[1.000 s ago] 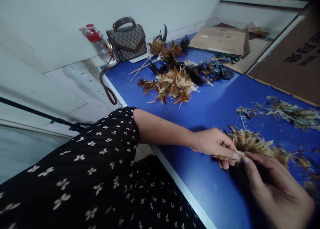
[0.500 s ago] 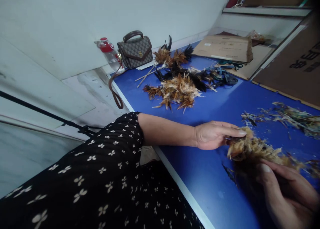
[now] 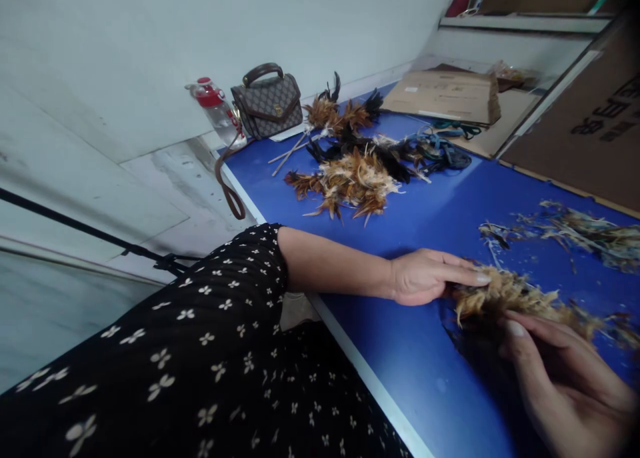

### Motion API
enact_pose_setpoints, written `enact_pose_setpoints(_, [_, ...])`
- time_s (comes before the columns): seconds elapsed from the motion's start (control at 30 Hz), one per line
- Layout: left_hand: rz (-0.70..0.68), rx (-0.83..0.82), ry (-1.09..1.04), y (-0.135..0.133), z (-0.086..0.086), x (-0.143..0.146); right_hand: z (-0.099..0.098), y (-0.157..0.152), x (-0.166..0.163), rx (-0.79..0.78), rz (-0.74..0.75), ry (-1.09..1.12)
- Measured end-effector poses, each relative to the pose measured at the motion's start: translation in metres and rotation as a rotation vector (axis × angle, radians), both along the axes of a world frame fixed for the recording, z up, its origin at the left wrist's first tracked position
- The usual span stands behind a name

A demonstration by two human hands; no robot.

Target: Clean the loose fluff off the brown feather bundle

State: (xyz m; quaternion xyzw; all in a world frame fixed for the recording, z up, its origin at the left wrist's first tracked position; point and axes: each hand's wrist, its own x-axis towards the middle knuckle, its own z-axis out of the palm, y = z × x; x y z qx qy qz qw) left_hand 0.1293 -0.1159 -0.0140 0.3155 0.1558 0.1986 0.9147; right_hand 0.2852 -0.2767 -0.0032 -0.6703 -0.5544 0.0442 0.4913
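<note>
A loose bundle of tan feathers lies on the blue table at the right. My left hand rests flat beside it, fingers stretched out with the tips touching the bundle's left end. My right hand is at the lower right under the bundle's near edge, fingers curled around some feathers; how firmly it grips them is hard to make out. My left arm, in a black sleeve with white flowers, reaches in from the lower left.
A heap of brown, orange and black feathers with thin sticks lies farther back. A patterned handbag and a red-capped bottle stand against the wall. Blue cords, flat cardboard and feather scraps fill the right.
A second ago both hands pinched the bundle's tip together. My left hand has since let go and flattened out on the table against the feathers; my right hand has dropped lower.
</note>
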Motion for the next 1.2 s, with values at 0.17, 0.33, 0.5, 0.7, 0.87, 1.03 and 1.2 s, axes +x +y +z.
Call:
enact_pose_setpoints(0.17, [-0.004,0.003,0.051,-0.003,0.001,-0.002,0.003,0.0,-0.003,-0.03,0.037,0.037])
enact_pose_setpoints(0.33, [0.018,0.037,0.057,-0.005,0.003,-0.004,0.001,-0.001,-0.003,-0.048,0.026,0.058])
enact_pose_setpoints(0.5, [0.006,0.063,0.085,-0.008,0.006,-0.004,-0.001,-0.002,0.001,-0.055,0.017,0.065])
enact_pose_setpoints(0.7, [-0.013,0.098,0.108,-0.014,0.011,-0.005,-0.013,-0.006,0.008,-0.198,0.049,0.151])
enact_pose_setpoints(0.87, [-0.017,0.16,0.094,-0.011,0.01,-0.008,-0.009,-0.007,0.005,-0.224,0.047,0.221])
enact_pose_setpoints(1.03, [-0.016,0.083,0.068,-0.003,0.007,-0.008,0.004,-0.003,-0.002,-0.163,0.028,0.235])
enact_pose_setpoints(1.2, [-0.036,0.038,0.062,0.002,0.009,-0.01,0.005,-0.002,-0.004,-0.077,-0.07,0.234])
